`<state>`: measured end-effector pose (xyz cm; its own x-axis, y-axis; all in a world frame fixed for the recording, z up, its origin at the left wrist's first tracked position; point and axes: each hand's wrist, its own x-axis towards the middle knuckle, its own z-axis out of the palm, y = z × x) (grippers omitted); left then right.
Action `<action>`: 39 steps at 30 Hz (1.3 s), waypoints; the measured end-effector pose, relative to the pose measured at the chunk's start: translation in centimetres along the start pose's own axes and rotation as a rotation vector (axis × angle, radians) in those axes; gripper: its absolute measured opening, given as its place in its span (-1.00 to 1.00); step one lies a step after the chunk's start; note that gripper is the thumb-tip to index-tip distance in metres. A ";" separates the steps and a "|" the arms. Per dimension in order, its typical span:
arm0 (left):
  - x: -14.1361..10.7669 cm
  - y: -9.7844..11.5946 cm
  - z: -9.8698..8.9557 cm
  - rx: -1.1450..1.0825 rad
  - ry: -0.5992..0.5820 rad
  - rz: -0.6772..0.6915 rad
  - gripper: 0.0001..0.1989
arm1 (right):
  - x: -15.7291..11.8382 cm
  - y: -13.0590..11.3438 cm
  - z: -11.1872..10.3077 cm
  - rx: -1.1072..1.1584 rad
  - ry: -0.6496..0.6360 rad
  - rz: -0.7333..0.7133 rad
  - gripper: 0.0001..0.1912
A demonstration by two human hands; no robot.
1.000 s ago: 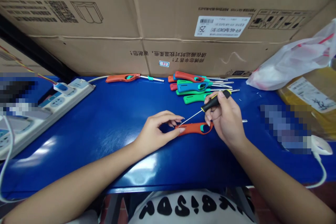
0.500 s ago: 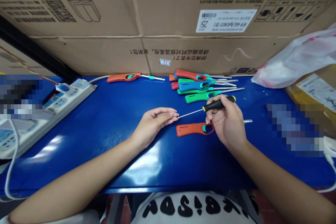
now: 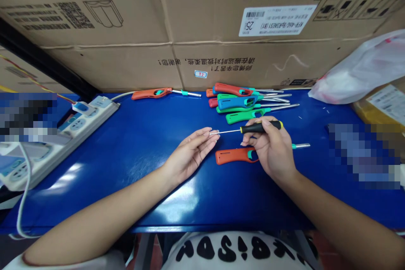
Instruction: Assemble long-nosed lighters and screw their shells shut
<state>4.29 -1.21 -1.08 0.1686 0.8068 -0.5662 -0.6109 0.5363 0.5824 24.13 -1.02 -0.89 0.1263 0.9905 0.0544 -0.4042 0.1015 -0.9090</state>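
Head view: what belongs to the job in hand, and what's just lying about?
In the job: screwdriver in the right hand; orange utility lighter partly behind that hand; probably lighter pile, lone rear lighter.

Apparently lying about: power strip; plastic bag; cardboard box.

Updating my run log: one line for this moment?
right hand: holds screwdriver; left hand: at screwdriver tip; near orange lighter: on blue table; lighter pile: beyond hands

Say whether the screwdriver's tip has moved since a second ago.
Yes: the screwdriver's tip has moved up the picture and slightly left against the nearer orange lighter, away from it, to the left hand.
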 end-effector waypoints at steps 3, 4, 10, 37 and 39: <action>0.0 0.0 -0.1 -0.033 -0.002 -0.008 -0.84 | 0.0 0.1 -0.1 0.000 -0.001 -0.007 -0.77; 0.0 0.0 -0.1 -0.041 -0.003 -0.010 -0.84 | 0.0 0.2 -0.1 -0.004 -0.004 -0.014 -0.77; 0.0 0.0 -0.1 -0.025 0.001 0.002 -0.85 | -0.1 0.2 -0.2 -0.024 -0.006 -0.048 -0.82; 0.3 -0.2 0.0 -0.005 0.036 0.069 -0.90 | -2.8 -0.5 1.7 -0.291 -0.043 -0.327 -0.88; 0.3 -0.2 -0.1 -0.010 0.023 0.070 -0.89 | -2.8 -0.6 1.8 -0.287 -0.035 -0.316 -0.86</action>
<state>4.40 -1.10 -1.40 0.1071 0.8365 -0.5375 -0.6287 0.4757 0.6151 22.38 -3.73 0.22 0.1709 0.9178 0.3584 -0.0815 0.3757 -0.9232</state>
